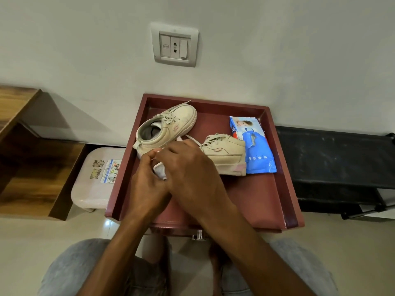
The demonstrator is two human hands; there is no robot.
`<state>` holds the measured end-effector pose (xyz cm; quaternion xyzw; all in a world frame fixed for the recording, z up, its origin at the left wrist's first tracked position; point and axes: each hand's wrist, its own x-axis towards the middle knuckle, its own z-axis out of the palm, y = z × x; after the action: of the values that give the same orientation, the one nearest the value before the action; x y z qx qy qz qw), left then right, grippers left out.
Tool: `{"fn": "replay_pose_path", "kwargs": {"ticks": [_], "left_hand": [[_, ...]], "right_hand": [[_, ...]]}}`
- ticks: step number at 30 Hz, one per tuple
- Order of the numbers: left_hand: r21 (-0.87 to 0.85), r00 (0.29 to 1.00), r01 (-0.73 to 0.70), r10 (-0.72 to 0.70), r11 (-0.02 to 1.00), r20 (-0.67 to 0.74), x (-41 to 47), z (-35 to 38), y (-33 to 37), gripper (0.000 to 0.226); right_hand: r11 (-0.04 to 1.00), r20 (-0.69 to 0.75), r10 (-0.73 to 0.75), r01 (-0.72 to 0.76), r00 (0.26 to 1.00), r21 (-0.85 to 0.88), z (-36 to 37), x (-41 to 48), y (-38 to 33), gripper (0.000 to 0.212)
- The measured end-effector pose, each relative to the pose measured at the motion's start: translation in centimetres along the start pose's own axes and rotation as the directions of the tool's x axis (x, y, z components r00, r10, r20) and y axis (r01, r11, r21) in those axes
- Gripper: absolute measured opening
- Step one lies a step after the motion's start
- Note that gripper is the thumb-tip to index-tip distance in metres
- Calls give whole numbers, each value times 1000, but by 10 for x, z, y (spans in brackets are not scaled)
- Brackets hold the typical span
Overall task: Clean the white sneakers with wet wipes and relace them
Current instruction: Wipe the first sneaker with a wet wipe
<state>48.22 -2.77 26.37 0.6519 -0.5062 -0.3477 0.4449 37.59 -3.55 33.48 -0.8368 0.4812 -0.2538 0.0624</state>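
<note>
Maroon tray (277,189) holds both white sneakers: the far sneaker (168,129) sits tilted at the back left, and the near sneaker (226,154) lies mid-tray, touching a blue wet wipes pack (256,150) on its right. In front of them the left hand (147,182) and right hand (192,167) meet, the fingers of both curled and pinching a crumpled white wipe (159,170) just beside the far sneaker's heel.

Grubby off-white far sneaker (168,129) and near sneaker (226,154), laces (171,120) loose, beside torn blue wet-wipes pack (258,150); crumpled white wipe (159,170) in front.
</note>
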Motion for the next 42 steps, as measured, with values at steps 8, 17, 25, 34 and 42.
{"fn": "replay_pose_path", "kwargs": {"ticks": [8, 17, 25, 34, 42], "left_hand": [[-78, 999, 3, -7, 997, -47, -5, 8, -1, 60], [-134, 997, -51, 42, 990, -71, -8, 9, 7, 82], [43, 986, -144, 147, 989, -75, -21, 16, 11, 67], [-87, 996, -89, 87, 992, -36, -14, 12, 18, 103], [-238, 978, 176, -141, 955, 156, 0, -6, 16, 66]], "right_hand": [[996, -56, 77, -74, 995, 57, -2, -6, 19, 18], [997, -10, 56, -55, 998, 58, -7, -6, 27, 22], [999, 41, -32, 31, 999, 32, 0, -1, 7, 27], [998, -37, 11, -9, 999, 62, -13, -12, 24, 26], [973, -88, 138, -118, 987, 198, -11, -20, 58, 16]]}}
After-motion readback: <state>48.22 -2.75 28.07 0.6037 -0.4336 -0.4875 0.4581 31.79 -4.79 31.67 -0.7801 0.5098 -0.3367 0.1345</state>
